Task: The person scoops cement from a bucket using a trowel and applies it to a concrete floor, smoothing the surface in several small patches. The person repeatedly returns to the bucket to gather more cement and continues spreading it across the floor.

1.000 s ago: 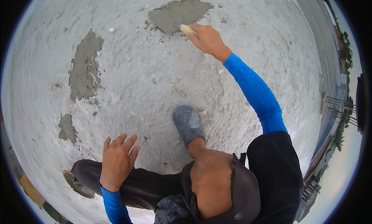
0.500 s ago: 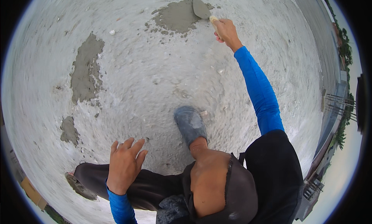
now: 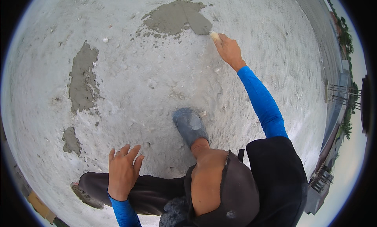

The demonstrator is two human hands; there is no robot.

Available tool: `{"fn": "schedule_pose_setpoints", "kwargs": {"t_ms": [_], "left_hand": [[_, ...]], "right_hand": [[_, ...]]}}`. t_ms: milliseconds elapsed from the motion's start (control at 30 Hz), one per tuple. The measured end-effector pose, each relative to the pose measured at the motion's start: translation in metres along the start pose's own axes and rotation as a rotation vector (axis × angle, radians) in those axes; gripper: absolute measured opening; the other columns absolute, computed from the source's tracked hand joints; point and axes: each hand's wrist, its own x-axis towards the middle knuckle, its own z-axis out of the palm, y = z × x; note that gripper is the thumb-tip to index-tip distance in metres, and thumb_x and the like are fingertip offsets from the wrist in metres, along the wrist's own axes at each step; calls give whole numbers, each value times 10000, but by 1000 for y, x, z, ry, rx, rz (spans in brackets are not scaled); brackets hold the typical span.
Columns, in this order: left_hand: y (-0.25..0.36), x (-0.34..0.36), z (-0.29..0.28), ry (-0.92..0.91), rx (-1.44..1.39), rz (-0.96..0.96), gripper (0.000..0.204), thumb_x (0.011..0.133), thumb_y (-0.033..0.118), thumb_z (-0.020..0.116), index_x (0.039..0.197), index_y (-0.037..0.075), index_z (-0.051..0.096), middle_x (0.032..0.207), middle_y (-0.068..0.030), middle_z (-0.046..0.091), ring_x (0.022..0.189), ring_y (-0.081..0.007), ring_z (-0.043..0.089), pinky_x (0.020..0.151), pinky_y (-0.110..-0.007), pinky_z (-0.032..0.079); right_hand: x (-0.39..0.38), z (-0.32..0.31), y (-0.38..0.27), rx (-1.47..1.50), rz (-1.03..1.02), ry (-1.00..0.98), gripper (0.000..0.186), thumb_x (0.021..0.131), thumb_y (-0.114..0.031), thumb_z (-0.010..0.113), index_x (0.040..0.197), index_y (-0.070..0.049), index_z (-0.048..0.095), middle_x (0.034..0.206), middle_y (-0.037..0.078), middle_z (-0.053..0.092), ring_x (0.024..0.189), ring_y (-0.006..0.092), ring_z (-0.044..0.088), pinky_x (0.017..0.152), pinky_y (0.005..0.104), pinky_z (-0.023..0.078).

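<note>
My right hand (image 3: 229,50) is closed round the pale handle of a trowel (image 3: 199,24), reaching far forward. The trowel's grey blade lies on the right side of a patch of wet mortar (image 3: 168,19), where loose crumbs trail off its lower edge. Over my bent left leg hangs my left hand (image 3: 123,170), fingers apart and holding nothing. Two more mortar patches lie to the left on the rough pale concrete surface (image 3: 137,89): a long one (image 3: 83,77) and a small one (image 3: 72,141).
My right foot in a dark grey shoe (image 3: 191,125) stands mid-view. Another mortar patch (image 3: 86,196) is beside my left leg. A small white lump (image 3: 105,40) sits near the long patch. Thin rods (image 3: 343,96) stick out beyond the right edge.
The trowel and my right hand have come slightly nearer, the blade now slanting over the patch's right side. My left hand stays open and has shifted slightly down in view.
</note>
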Motion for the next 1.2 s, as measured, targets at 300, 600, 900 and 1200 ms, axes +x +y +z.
{"fn": "schedule_pose_setpoints", "kwargs": {"t_ms": [300,600,900,1200], "left_hand": [[4,6,5,-23,-14,36,319,1009,245,718,1284,84,737,1227,-205,726,1123,-406,683,1119,-603,428],[3,-4,-3,-11,41,-20,330,1011,266,718,1300,107,733,1285,-216,705,1107,-387,702,1155,-611,404],[10,9,4,-21,8,74,327,1015,256,710,1304,104,728,1277,-211,706,1095,-392,703,1159,-611,403],[-3,-5,0,-67,-22,-62,318,1011,227,710,1297,92,732,1235,-211,721,1135,-403,676,1130,-598,416]], "right_hand": [[34,-62,45,457,426,-14,476,1003,-397,622,1205,12,759,706,108,680,481,176,626,443,330,489],[-3,-35,30,89,54,-125,448,1029,-362,594,1159,43,736,742,218,688,541,330,691,632,447,564],[-13,-90,-11,330,307,-228,486,1030,-387,606,1241,27,749,655,93,616,492,178,613,484,359,506],[-62,-68,27,185,134,-287,463,1063,-353,583,1248,44,732,698,113,642,557,199,643,497,375,499]]}}
